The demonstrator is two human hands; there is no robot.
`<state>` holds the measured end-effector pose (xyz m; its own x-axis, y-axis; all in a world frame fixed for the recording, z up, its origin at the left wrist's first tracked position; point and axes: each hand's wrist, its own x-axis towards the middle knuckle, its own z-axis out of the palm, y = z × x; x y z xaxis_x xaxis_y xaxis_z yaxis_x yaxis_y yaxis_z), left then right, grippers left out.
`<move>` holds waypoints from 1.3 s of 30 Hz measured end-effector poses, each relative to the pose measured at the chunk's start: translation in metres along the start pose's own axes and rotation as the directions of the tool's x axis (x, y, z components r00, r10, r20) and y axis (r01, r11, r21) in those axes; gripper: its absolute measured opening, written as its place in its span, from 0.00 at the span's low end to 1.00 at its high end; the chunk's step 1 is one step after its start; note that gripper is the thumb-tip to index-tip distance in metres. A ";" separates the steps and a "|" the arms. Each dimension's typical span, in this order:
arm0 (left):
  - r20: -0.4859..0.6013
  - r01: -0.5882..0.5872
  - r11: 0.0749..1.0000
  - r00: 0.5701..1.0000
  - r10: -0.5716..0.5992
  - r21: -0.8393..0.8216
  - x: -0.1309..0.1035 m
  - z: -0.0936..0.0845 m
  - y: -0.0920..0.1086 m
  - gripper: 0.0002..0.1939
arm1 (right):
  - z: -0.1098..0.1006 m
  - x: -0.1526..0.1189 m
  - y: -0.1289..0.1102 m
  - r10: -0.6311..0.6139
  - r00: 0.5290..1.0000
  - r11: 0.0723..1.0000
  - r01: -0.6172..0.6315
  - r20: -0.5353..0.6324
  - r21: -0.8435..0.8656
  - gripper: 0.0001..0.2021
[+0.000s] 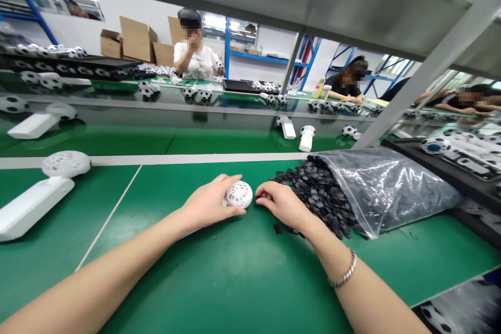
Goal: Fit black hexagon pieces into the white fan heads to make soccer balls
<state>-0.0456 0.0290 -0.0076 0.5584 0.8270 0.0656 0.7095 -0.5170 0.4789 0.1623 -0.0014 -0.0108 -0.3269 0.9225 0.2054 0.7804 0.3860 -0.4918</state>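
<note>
1. On the green belt, at the middle of the view, a white ball shell is held in the left hand, the fingers curled round its left side and the shell resting on or just above the belt

2. At 3 o'clock from the shell, the right hand is kept narrow, the fingertips pinched together at the edge of the black pieces; whether a piece is actually gripped cannot be told

3. The black pieces are spilled in a heap from a clear bag, which lies at 3 o'clock of the right hand; a few loose ones lie at 6 o'clock of that hand

4. No black piece is seen on the shell, so the work on it is judged to be at its start: the lattice is all white and every patch is left to be fitted, as far as can be seen

5. Finished black-and-white balls are seen at 12 o'clock on the far belt, near a seated person

6. At 9 o'clock, a white fan with an all-white head lies on the belt untouched; two more lie at 1 o'clock, one of them with a patched head

7. A bracelet is worn on the right wrist

8. No brand, label or writing can be read anywhere: the bag is unprinted as far as seen, and the cartons at 11 o'clock show no legible marks
</note>
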 end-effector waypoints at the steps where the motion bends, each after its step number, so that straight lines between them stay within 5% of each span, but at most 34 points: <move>1: -0.002 0.002 1.000 1.000 -0.002 -0.006 0.000 0.000 0.000 0.38 | -0.001 -0.002 -0.002 -0.026 0.999 0.999 0.027 -0.038 0.035 0.02; 10: -0.010 0.008 1.000 1.000 -0.008 -0.014 0.000 0.002 -0.003 0.41 | 0.014 -0.009 -0.024 -0.215 0.959 0.960 0.243 -0.187 0.142 0.05; 18: -0.009 0.007 1.000 1.000 -0.007 -0.026 -0.001 0.002 -0.002 0.41 | 0.019 -0.009 -0.040 -0.239 0.960 0.962 0.214 -0.145 -0.169 0.05; 25: -0.012 0.016 0.998 1.000 -0.017 -0.055 0.000 0.003 -0.004 0.38 | 0.019 -0.007 -0.030 -0.195 0.963 0.981 0.196 -0.187 -0.017 0.03; 34: 0.025 -0.022 0.985 0.999 0.027 -0.170 0.001 0.002 -0.007 0.41 | 0.014 -0.010 -0.034 -0.281 0.952 0.945 0.251 -0.125 -0.208 0.06; 39: -0.004 -0.014 0.990 1.000 0.013 -0.138 0.001 0.003 -0.005 0.38 | 0.019 -0.006 -0.023 -0.171 0.959 0.984 0.179 -0.227 0.011 0.08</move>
<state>-0.0470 0.0320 -0.0120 0.5659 0.8210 0.0754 0.6354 -0.4927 0.5946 0.1358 -0.0163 -0.0171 -0.3259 0.8182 0.4736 0.7037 0.5445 -0.4564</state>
